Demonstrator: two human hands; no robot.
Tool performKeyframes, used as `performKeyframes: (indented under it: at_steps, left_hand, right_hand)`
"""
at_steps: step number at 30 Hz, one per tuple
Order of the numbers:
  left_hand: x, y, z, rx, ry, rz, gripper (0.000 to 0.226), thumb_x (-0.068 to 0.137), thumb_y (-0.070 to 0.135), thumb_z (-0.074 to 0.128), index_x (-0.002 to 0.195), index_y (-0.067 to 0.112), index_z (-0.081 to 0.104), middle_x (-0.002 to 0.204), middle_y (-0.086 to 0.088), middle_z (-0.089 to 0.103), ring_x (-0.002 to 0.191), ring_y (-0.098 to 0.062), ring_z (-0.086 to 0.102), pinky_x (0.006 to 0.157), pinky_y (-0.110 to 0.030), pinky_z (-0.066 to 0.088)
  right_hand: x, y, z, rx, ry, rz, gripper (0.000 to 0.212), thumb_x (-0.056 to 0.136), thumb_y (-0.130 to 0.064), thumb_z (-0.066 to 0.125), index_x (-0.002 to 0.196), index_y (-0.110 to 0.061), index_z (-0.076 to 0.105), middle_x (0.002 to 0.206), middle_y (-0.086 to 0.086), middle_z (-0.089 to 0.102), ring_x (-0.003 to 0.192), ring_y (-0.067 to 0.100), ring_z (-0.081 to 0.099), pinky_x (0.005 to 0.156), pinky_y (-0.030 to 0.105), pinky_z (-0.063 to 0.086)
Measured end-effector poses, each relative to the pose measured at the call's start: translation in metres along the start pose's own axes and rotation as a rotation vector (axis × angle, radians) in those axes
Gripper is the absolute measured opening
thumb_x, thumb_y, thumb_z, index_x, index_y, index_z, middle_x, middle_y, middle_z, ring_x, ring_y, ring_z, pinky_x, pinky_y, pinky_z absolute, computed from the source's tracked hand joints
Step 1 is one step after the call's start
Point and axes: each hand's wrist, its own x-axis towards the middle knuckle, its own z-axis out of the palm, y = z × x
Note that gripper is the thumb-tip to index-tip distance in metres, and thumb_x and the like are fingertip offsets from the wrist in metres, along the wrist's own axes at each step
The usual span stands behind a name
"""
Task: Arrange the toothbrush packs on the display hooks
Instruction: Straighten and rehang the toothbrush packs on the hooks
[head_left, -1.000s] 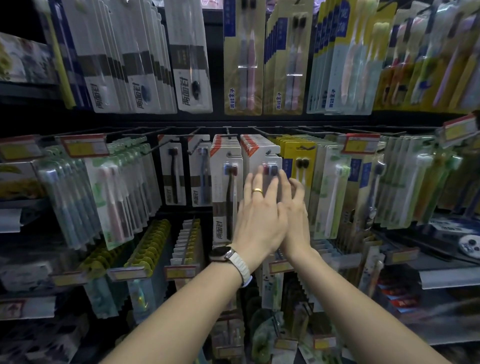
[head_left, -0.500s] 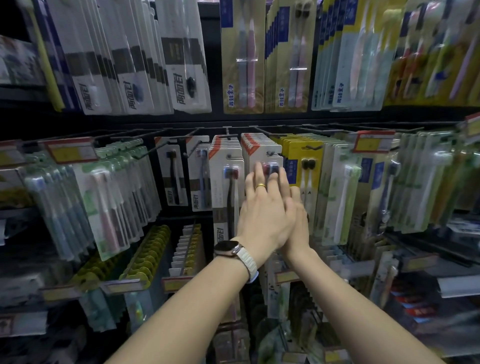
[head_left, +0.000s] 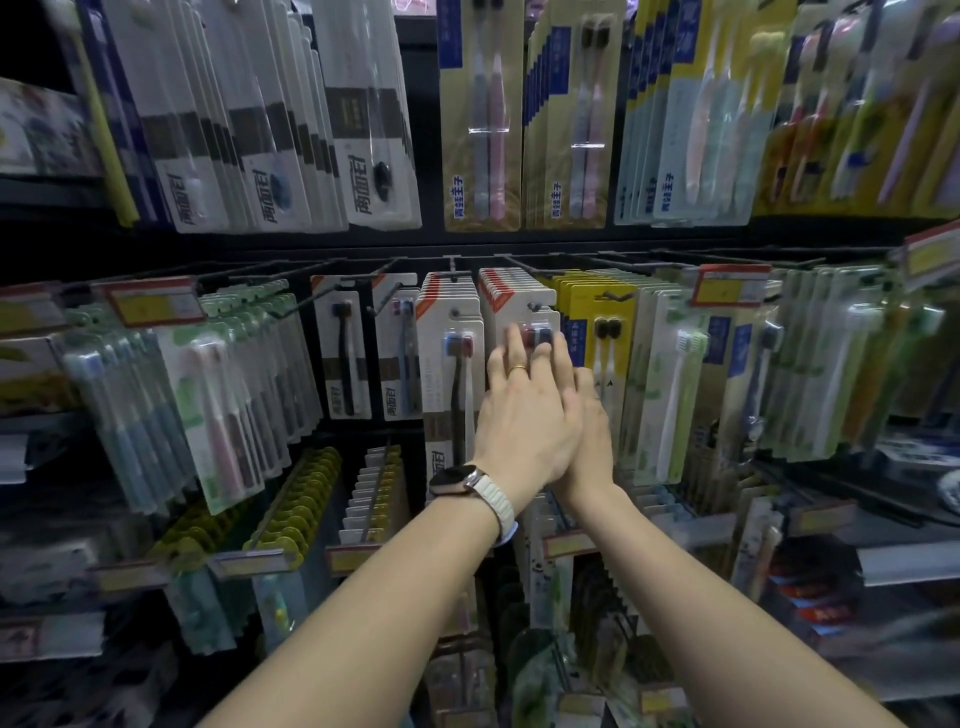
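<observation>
A stack of white toothbrush packs with red-orange top corners hangs on a display hook in the middle row. My left hand, with a gold ring and a white-strapped watch, lies flat against the front pack, fingers straight. My right hand sits just behind and to the right of the left hand, palm toward the same stack, fingers extended and partly hidden. A matching stack of white packs hangs on the hook just to the left.
Yellow packs hang right of the stack, pale green ones further right. Grey-white packs and gold two-brush packs fill the upper row. Price tags front the hooks. Lower hooks hold yellow-topped packs.
Both hands have stayed pressed on the white stack, the right hand sliding further behind the left. The view has shifted slightly upward.
</observation>
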Motion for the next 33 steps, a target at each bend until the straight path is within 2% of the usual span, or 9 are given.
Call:
performKeyframes:
  at_steps: [5, 9, 12, 16, 19, 22, 26, 29, 33]
  left_hand:
    - [-0.017, 0.005, -0.009, -0.019, 0.002, 0.018, 0.054, 0.106, 0.042, 0.029, 0.154, 0.018, 0.031, 0.170, -0.011, 0.004, 0.155, -0.029, 0.007, 0.122, -0.046, 0.020]
    - [-0.022, 0.007, -0.011, -0.051, 0.009, 0.015, 0.053, 0.105, 0.045, 0.028, 0.150, 0.019, 0.038, 0.169, -0.012, 0.010, 0.154, -0.028, 0.011, 0.122, -0.046, 0.021]
    - [-0.028, 0.009, -0.016, -0.073, 0.007, 0.029, 0.054, 0.104, 0.048, 0.030, 0.150, 0.020, 0.037, 0.169, -0.011, 0.011, 0.154, -0.028, 0.012, 0.122, -0.047, 0.022]
    - [-0.038, 0.007, -0.032, -0.151, 0.040, 0.068, 0.055, 0.101, 0.048, 0.037, 0.149, 0.021, 0.040, 0.166, -0.006, 0.023, 0.152, -0.023, 0.019, 0.121, -0.043, 0.027]
    - [-0.040, -0.006, -0.049, -0.315, 0.168, 0.039, 0.037, 0.097, 0.035, 0.046, 0.131, 0.023, 0.056, 0.142, 0.002, 0.054, 0.129, -0.018, 0.048, 0.105, -0.036, 0.044]
    - [-0.038, -0.036, -0.070, -0.524, 0.270, -0.174, 0.024, 0.096, 0.023, 0.052, 0.116, 0.023, 0.064, 0.115, 0.003, 0.066, 0.105, -0.014, 0.061, 0.087, -0.027, 0.048]
    - [-0.039, -0.094, -0.091, -0.625, 0.305, -0.447, 0.022, 0.100, 0.022, 0.050, 0.115, 0.021, 0.066, 0.105, 0.004, 0.067, 0.093, -0.013, 0.061, 0.076, -0.027, 0.045]
    - [-0.036, -0.139, -0.095, -0.679, 0.264, -0.592, 0.023, 0.100, 0.022, 0.048, 0.115, 0.022, 0.066, 0.109, 0.002, 0.066, 0.099, -0.017, 0.059, 0.081, -0.029, 0.044]
    - [-0.026, -0.183, -0.086, -0.757, 0.173, -0.645, 0.025, 0.101, 0.021, 0.048, 0.120, 0.020, 0.065, 0.116, 0.003, 0.062, 0.106, -0.016, 0.056, 0.089, -0.028, 0.043]
  right_hand:
    - [-0.010, -0.007, -0.015, 0.056, -0.023, 0.023, 0.080, 0.100, -0.036, 0.053, 0.158, -0.041, -0.003, 0.129, 0.008, 0.049, 0.094, 0.030, 0.066, 0.081, 0.049, 0.056]
    - [-0.014, -0.008, -0.021, 0.066, -0.049, 0.042, 0.081, 0.099, -0.036, 0.055, 0.159, -0.037, 0.000, 0.138, 0.008, 0.045, 0.105, 0.029, 0.062, 0.089, 0.047, 0.053]
    - [-0.019, -0.013, -0.028, 0.098, -0.037, 0.074, 0.079, 0.099, -0.032, 0.057, 0.160, -0.030, 0.007, 0.143, 0.010, 0.041, 0.112, 0.030, 0.057, 0.091, 0.046, 0.051]
    - [-0.025, -0.028, -0.040, 0.018, 0.166, 0.015, 0.061, 0.094, -0.026, 0.063, 0.147, -0.023, 0.033, 0.135, 0.009, 0.045, 0.116, 0.030, 0.052, 0.094, 0.049, 0.049]
    - [-0.028, -0.051, -0.043, 0.021, 0.187, -0.068, 0.048, 0.089, -0.016, 0.066, 0.132, -0.016, 0.044, 0.121, 0.008, 0.053, 0.105, 0.026, 0.053, 0.088, 0.046, 0.049]
    - [-0.030, -0.087, -0.037, 0.194, 0.154, -0.067, 0.037, 0.093, -0.014, 0.059, 0.128, -0.017, 0.050, 0.114, 0.002, 0.053, 0.100, 0.017, 0.053, 0.085, 0.037, 0.049]
    - [-0.034, -0.133, -0.014, 0.422, 0.014, -0.002, 0.026, 0.099, -0.014, 0.053, 0.124, -0.019, 0.055, 0.112, -0.004, 0.055, 0.098, 0.005, 0.053, 0.085, 0.023, 0.047]
    - [-0.034, -0.159, 0.015, 0.529, -0.172, 0.078, 0.032, 0.102, -0.017, 0.049, 0.133, -0.022, 0.053, 0.125, -0.001, 0.058, 0.110, 0.007, 0.055, 0.097, 0.027, 0.047]
    - [-0.026, -0.178, 0.065, 0.619, -0.449, 0.226, 0.049, 0.105, -0.026, 0.043, 0.153, -0.023, 0.034, 0.153, 0.006, 0.043, 0.138, 0.018, 0.042, 0.114, 0.034, 0.034]
